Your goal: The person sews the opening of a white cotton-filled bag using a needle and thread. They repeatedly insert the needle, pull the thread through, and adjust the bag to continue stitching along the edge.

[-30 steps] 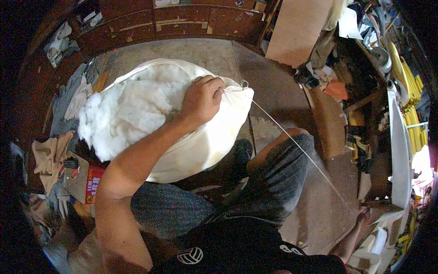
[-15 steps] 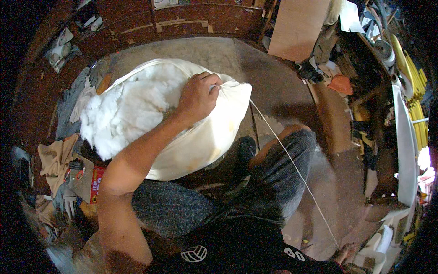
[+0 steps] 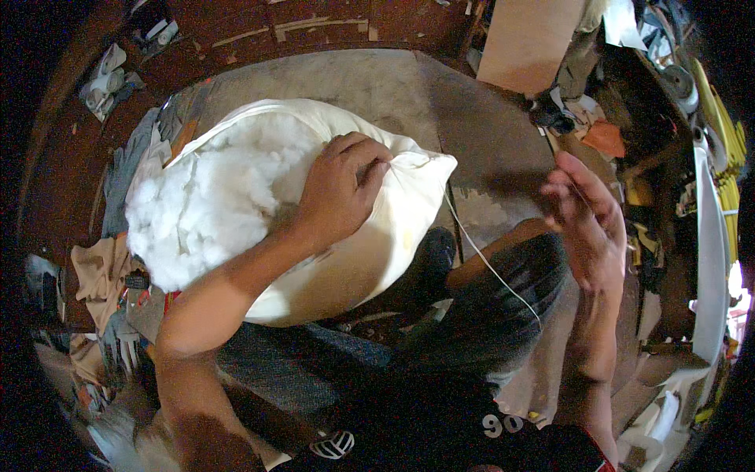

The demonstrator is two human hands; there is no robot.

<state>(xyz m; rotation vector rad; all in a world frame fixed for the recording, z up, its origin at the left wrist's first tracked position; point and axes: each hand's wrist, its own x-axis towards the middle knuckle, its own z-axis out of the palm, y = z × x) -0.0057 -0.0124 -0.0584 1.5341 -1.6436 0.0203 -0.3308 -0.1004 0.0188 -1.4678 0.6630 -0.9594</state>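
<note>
A cream fabric pillow cover (image 3: pixel 370 259) lies across my lap, stuffed with white fluffy filling (image 3: pixel 204 204) that bulges out of its open left side. My left hand (image 3: pixel 342 189) pinches the cover's edge together near its right corner. A thin white thread (image 3: pixel 491 263) runs from that corner down and to the right over my knee. My right hand (image 3: pixel 586 216) hovers to the right of the pillow, blurred by motion, fingers loosely curled, with the thread's end seemingly pinched at its fingertips.
I sit on a worn mat (image 3: pixel 377 82) on a reddish floor. Scraps of cloth (image 3: pixel 98 271) lie to the left, and a cardboard sheet (image 3: pixel 527 43) stands at the back. Tools and clutter (image 3: pixel 629 134) crowd the right side.
My right hand has come into view from the lower right and risen beside the pillow. The thread, taut before, now hangs shorter and slacker. My left hand keeps its grip.
</note>
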